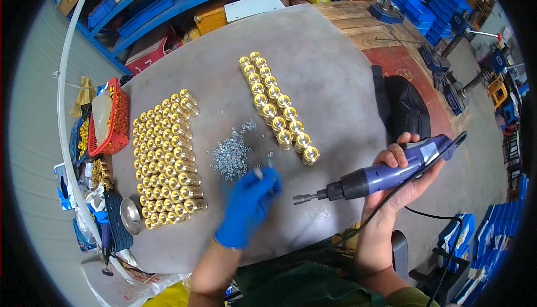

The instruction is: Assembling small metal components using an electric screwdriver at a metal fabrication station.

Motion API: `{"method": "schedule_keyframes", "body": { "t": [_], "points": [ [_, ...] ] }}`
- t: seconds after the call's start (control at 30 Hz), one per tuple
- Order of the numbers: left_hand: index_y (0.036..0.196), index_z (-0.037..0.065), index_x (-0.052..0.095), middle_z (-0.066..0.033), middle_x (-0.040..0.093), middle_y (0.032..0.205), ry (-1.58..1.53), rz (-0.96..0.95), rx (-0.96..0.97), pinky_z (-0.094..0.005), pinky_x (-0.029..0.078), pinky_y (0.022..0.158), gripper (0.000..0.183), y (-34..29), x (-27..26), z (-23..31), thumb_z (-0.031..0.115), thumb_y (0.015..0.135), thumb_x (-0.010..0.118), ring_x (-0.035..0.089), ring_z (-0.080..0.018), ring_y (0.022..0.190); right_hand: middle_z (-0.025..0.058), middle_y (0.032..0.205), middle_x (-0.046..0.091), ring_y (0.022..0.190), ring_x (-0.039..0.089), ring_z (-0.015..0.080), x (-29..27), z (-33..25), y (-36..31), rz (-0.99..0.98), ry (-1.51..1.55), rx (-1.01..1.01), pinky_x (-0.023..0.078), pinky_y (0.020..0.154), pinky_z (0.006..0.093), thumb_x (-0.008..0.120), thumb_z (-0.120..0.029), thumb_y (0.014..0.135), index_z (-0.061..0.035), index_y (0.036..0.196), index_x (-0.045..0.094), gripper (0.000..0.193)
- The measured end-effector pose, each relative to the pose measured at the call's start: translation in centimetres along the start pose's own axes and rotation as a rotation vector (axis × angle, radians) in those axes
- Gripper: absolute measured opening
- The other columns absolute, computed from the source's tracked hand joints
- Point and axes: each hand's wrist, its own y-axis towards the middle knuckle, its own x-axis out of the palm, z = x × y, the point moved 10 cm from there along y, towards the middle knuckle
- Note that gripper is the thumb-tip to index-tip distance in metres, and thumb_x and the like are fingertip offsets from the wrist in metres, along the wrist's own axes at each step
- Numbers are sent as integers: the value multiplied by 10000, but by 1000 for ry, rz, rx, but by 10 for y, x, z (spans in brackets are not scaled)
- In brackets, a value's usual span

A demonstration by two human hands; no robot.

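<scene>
My left hand [248, 209], in a blue glove, is over the table beside a loose pile of small silver nuts [230, 156]. Its fingers are bent and smeared by motion, so whether something sits between them is unclear. A few stray nuts [270, 155] lie by its fingertips. Bare and closed, my right hand [400, 170] grips a purple electric screwdriver [394, 171] with a socket bit [305, 198] pointing left over the table. Beyond the bit, a double row of brass cylindrical fittings [274, 105] stands on the tabletop.
A block of many brass fittings [165, 161] fills the table's left part. A metal bowl [131, 216] and a red basket [114, 119] are at the left edge. The screwdriver's black cable [363, 226] runs past my right forearm. Blue shelving [184, 7] stands behind.
</scene>
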Motion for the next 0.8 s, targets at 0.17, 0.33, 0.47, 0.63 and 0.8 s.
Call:
{"method": "schedule_keyframes", "body": {
  "t": [0.17,0.33,0.47,0.63,0.8],
  "points": [
    [968,124,583,-62,544,983,-368,-55,-160,-382,458,769,151,-48,12,-45,236,873,550,516,-216,876,88,903,520,576,485,117,-9,31,-5,67,41,111,441,532,226,586,-515,786,-30,984,479,534],
    [969,164,589,-48,538,994,-467,-95,-214,-335,396,696,150,-50,23,-54,269,871,546,463,-193,829,74,888,503,580,486,114,-23,40,-5,128,101,167,448,540,227,599,-505,781,-37,973,481,519],
    [1128,121,521,-85,536,1108,-659,-335,-270,-375,458,838,282,-53,35,-59,191,858,569,523,-208,1018,64,864,491,590,489,115,-34,47,-7,135,173,224,453,549,231,608,-486,781,-40,957,491,494],
    [1168,119,510,-67,542,1060,-590,-349,-275,-343,456,826,310,-55,44,-51,177,867,556,522,-182,964,62,859,496,595,490,119,-46,55,-6,137,216,290,461,563,239,617,-470,779,-40,953,497,479],
    [1056,66,607,-28,579,858,516,-90,-105,-244,412,681,219,-33,3,-1,174,872,557,500,-101,766,65,878,517,598,491,118,-59,50,-2,169,221,302,470,577,238,621,-468,776,-41,957,499,479]
  ]
}}
